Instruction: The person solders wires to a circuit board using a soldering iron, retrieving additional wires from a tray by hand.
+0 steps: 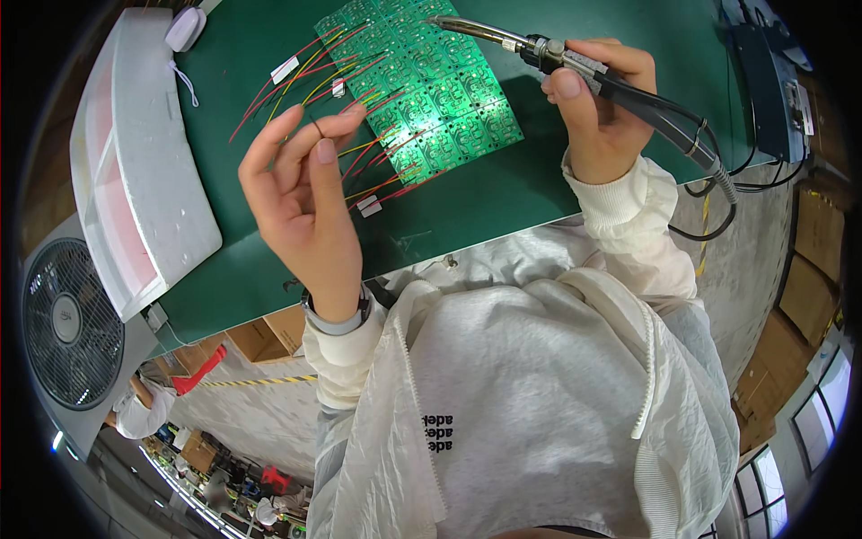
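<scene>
My right hand [611, 112] grips a soldering iron [539, 52] by its dark handle. Its bent metal tip reaches left over the upper part of a green circuit board panel [462, 99]. Left of the panel, my left hand [310, 198] is raised with thumb and fingers pinching a thin dark wire [316, 126]. Red, yellow and dark wires [310, 67] run from the panel's left side in several groups. White tags [285, 69] sit on some of them. The panel lies flat on a green table mat [440, 229].
A white foam box [193, 207] with pink showing inside stands at the left, beside a small white plastic device [185, 30]. A fan [72, 319] is farther left. At right are a dark blue box unit [763, 90] and black cable [718, 229]. A person [144, 409] is at lower left.
</scene>
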`<state>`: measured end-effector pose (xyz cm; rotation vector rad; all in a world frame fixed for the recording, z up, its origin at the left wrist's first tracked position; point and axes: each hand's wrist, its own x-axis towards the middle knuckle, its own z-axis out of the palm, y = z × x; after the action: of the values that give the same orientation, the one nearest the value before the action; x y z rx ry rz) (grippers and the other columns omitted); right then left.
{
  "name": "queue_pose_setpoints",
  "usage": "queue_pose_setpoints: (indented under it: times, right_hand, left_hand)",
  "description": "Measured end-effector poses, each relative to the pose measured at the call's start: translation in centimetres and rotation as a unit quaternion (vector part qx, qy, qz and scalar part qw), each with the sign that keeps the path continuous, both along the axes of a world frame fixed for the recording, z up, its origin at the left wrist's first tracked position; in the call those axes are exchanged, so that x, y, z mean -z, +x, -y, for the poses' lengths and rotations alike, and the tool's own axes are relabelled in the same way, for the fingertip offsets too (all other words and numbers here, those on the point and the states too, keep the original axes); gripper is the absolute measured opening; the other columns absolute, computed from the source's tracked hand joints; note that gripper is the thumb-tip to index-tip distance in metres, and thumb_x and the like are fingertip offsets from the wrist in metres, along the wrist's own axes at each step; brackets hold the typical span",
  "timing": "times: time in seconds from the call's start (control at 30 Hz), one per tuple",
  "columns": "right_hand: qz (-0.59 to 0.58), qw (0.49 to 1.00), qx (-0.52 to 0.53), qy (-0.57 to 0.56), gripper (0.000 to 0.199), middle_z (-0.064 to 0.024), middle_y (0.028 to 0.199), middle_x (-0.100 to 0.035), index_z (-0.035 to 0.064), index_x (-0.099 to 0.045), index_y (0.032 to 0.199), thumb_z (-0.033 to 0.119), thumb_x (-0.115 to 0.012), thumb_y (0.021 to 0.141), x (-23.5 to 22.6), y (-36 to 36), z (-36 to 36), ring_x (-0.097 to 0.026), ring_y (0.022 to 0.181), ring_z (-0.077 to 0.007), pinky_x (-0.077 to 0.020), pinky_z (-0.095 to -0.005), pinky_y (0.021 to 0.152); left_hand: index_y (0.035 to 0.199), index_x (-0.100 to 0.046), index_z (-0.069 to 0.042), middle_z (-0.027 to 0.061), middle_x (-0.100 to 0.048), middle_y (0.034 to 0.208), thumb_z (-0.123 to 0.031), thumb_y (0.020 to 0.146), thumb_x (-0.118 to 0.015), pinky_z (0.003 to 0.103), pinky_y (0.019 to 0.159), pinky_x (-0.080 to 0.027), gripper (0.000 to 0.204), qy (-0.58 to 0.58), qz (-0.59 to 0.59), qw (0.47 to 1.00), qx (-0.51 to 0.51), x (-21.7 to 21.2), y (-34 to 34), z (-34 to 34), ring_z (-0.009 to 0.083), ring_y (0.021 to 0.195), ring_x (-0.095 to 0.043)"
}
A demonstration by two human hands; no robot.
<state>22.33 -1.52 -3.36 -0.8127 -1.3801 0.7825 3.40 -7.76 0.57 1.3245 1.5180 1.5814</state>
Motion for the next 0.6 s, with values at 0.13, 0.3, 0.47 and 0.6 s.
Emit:
queue_pose_setpoints:
  times: [0.13, 0.3, 0.47, 0.6]
  right_hand:
    - [-0.002, 1.0, -0.007, 0.0, 0.025, -0.0117, 0.079, -0.051, -0.003, -0.042, 0.094, 0.003, -0.057, 0.075, 0.2, 0.2, 0.1, -0.052, 0.061, -0.0118, -0.0434, -0.0202, 0.054]
    - [-0.007, 0.998, -0.06, -0.026, 0.031, -0.008, 0.085, -0.05, -0.0001, -0.044, 0.096, 0.0, -0.061, 0.07, 0.1, 1.3, 1.0, -0.051, 0.076, -0.0119, -0.0409, -0.0226, 0.069]
    - [0.013, 0.996, -0.084, -0.036, 0.03, -0.0085, 0.081, -0.05, 0.0, -0.044, 0.093, 0.001, -0.061, 0.069, 0.0, 2.3, 1.6, -0.049, 0.071, -0.0125, -0.0386, -0.0229, 0.063]
    - [0.002, 0.993, -0.101, -0.052, 0.028, -0.0089, 0.077, -0.05, -0.0002, -0.044, 0.09, 0.003, -0.062, 0.068, -0.1, 2.4, 1.7, -0.048, 0.067, -0.0123, -0.0368, -0.0222, 0.059]
  left_hand:
    - [0.103, -0.04, 0.001, 0.0098, -0.055, 0.086, 0.0, 0.084, -0.041, 0.021, 0.069, -0.042, 0.019, -0.03, 0.004, 0.998, 0.055, 0.5, 0.4, 0.1, 0.0157, 0.076, -0.054]
    - [0.087, -0.049, -0.002, 0.0026, -0.053, 0.079, -0.005, 0.082, -0.049, 0.021, 0.058, -0.037, 0.006, -0.099, -0.105, 0.99, -0.008, 1.4, 0.8, 0.3, 0.0065, 0.065, -0.044]
    - [0.079, -0.053, -0.001, 0.0025, -0.052, 0.074, 0.0, 0.074, -0.057, 0.02, 0.06, -0.04, 0.007, -0.003, -0.284, 0.959, 0.02, 2.2, 0.9, -0.3, 0.0087, 0.064, -0.048]
    - [0.076, -0.056, -0.003, 0.0037, -0.049, 0.071, 0.003, 0.067, -0.061, 0.023, 0.055, -0.039, 0.012, 0.015, -0.274, 0.961, 0.026, 2.6, 1.1, -0.6, 0.0123, 0.063, -0.047]
